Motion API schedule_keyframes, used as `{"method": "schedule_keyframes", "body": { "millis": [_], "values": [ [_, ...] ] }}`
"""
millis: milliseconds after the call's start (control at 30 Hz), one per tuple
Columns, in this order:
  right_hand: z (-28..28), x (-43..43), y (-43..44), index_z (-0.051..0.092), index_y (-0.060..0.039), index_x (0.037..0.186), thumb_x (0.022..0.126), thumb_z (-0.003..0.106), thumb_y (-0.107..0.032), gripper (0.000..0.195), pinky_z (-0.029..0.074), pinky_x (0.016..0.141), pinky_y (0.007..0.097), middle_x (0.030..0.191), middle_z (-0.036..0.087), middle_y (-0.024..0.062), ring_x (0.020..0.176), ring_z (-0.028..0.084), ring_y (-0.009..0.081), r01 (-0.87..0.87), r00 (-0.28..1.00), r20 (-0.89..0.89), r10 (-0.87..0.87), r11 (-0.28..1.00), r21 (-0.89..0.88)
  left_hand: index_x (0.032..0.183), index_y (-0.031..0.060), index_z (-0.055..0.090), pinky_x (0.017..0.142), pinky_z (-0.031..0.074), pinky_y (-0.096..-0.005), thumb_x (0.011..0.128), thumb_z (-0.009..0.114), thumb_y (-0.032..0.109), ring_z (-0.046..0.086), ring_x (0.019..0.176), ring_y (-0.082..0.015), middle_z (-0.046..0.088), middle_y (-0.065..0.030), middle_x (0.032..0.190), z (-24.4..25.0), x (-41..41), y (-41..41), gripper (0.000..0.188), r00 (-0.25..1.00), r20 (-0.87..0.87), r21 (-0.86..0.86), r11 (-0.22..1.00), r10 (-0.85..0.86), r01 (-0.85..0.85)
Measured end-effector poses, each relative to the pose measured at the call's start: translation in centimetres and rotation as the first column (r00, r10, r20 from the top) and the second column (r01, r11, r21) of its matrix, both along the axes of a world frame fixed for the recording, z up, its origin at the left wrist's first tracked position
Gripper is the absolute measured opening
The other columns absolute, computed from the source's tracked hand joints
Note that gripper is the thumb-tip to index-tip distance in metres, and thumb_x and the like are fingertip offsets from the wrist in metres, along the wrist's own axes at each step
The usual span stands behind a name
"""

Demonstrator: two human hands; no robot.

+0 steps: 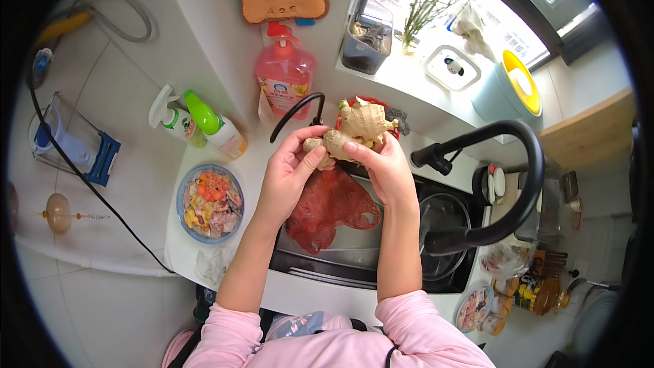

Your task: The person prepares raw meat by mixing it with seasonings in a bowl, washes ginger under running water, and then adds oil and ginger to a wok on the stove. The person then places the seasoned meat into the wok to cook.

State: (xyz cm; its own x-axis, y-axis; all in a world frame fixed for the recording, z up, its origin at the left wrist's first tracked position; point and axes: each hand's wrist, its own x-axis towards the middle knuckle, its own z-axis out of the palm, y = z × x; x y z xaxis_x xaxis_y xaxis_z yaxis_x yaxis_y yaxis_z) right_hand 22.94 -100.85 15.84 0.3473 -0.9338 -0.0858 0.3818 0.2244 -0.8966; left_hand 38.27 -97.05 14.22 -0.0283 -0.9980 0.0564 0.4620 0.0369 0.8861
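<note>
A large knobbly piece of fresh ginger root (360,125) is held up above the sink between both hands. My left hand (291,166) grips its smaller lobe on the left, thumb in front. My right hand (383,163) holds the bigger right part, with the thumb across its lower face; those fingers are partly hidden behind the root. Below the ginger, a crumpled red plastic bag (332,209) lies in the stainless-steel sink (352,260). Behind the ginger, part of a red mesh item (378,102) shows at the sink's back edge.
A black faucet (534,174) arches over the right basin, where a clear round bowl (444,235) sits. On the left counter are a blue-rimmed plate of cut meat (181,199) and two spray bottles (212,122). A pink soap bottle (286,74) stands behind. Jars (541,294) are at right.
</note>
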Motion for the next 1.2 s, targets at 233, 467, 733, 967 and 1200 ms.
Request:
{"method": "schedule_keyframes", "body": {
  "millis": [233,467,733,967,1200],
  "values": [
    [-0.1,-1.1,3.1,0.055,0.003,0.102,0.072,0.072,-0.016,0.04,0.045,0.079,0.0264,0.095,0.061,0.0065,0.085,0.057,0.0124,0.157,0.948,-0.248,-0.202,0.97,-0.187,0.11,-0.0021,0.051,0.073,0.05,-0.0262,0.09,0.05,0.015,0.059,0.08,-0.012,0.06,-0.0062,0.095,-1.1,-1.7,1.1,0.026,0.998,-0.039,0.173,0.983,-0.052,0.058],
    [-1.6,0.1,4.2,0.051,-0.0043,0.107,0.073,0.07,-0.009,0.04,0.048,0.074,0.029,0.094,0.062,0.0101,0.085,0.062,0.0185,0.16,0.693,-0.434,-0.576,0.709,-0.687,0.105,-0.0031,0.054,0.072,0.052,-0.0262,0.088,0.054,0.016,0.06,0.079,-0.0135,0.058,-0.0062,0.089,-2.8,-2.7,1.7,0.025,0.98,0.122,0.096,0.981,0.155,-0.167],
    [2.7,0.3,-9.9,0.05,0.0041,0.102,0.072,0.07,-0.023,0.045,0.045,0.076,0.036,0.093,0.053,0.0173,0.083,0.057,0.0302,0.505,0.499,-0.21,-0.841,0.479,-0.718,0.118,-0.0018,0.046,0.072,0.051,-0.0271,0.091,0.049,0.016,0.059,0.078,-0.0143,0.057,-0.0066,0.09,-2.0,-1.6,3.3,0.033,0.972,-0.204,0.269,0.961,0.116,-0.058],
    [0.2,0.8,-24.8,0.049,0.0033,0.105,0.062,0.072,-0.042,0.067,0.049,0.08,0.0374,0.101,0.061,0.0189,0.093,0.06,0.0328,0.172,0.215,-0.84,-0.498,0.866,-0.469,0.126,0.0034,0.041,0.078,0.049,-0.0284,0.093,0.044,0.019,0.058,0.087,-0.0164,0.056,-0.0106,0.105,-2.1,-1.2,3.8,0.036,0.901,-0.434,0.273,0.95,-0.021,0.154],
    [-1.9,3.5,-11.7,0.053,0.0035,0.105,0.085,0.054,-0.024,0.034,0.041,0.082,0.0362,0.095,0.055,0.0169,0.091,0.052,0.0307,0.347,0.326,-0.195,-0.925,0.309,-0.886,0.125,0.0044,0.042,0.082,0.047,-0.0304,0.093,0.041,0.016,0.057,0.09,-0.018,0.055,-0.011,0.105,-4.0,-2.3,4.4,0.033,0.865,-0.499,0.306,0.926,-0.043,0.222]
  ]
}}
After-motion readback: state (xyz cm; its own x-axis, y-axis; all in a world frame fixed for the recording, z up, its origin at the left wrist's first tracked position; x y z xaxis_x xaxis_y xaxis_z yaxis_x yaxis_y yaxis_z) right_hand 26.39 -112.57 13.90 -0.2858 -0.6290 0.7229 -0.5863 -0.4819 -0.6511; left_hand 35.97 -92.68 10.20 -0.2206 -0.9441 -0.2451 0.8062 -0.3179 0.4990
